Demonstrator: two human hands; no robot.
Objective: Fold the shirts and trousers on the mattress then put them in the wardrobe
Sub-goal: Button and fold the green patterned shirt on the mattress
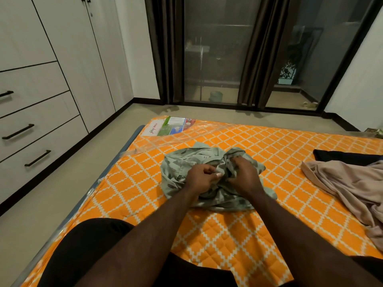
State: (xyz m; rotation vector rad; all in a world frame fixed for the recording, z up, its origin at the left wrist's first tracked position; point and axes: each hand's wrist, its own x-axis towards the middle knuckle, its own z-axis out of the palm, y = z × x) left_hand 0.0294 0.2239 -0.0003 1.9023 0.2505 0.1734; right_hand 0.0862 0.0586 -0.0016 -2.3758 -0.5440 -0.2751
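Head view: the left hand point(204, 179) and right hand point(243, 177) sit side by side, almost touching. Each has its fingers curled into a bunch of cloth at the middle of a crumpled grey-green patterned shirt point(180, 162). The shirt lies under and around both hands, on an orange diamond-patterned mattress point(228, 235). The mattress is wrapped in clear plastic, and a printed label point(172, 126) shows beyond the left hand at the far corner. Well to the right of the right hand, a loose beige garment point(352, 183) sprawls on the mattress, with a dark garment point(342, 156) just behind it. Nearer than the left hand, the person's black-clad knee point(83, 245) rests at the mattress edge. Far left of the hands stands a white wardrobe point(62, 59) with drawers. Beyond the hands, dark curtains point(163, 48) frame glass doors point(217, 48).
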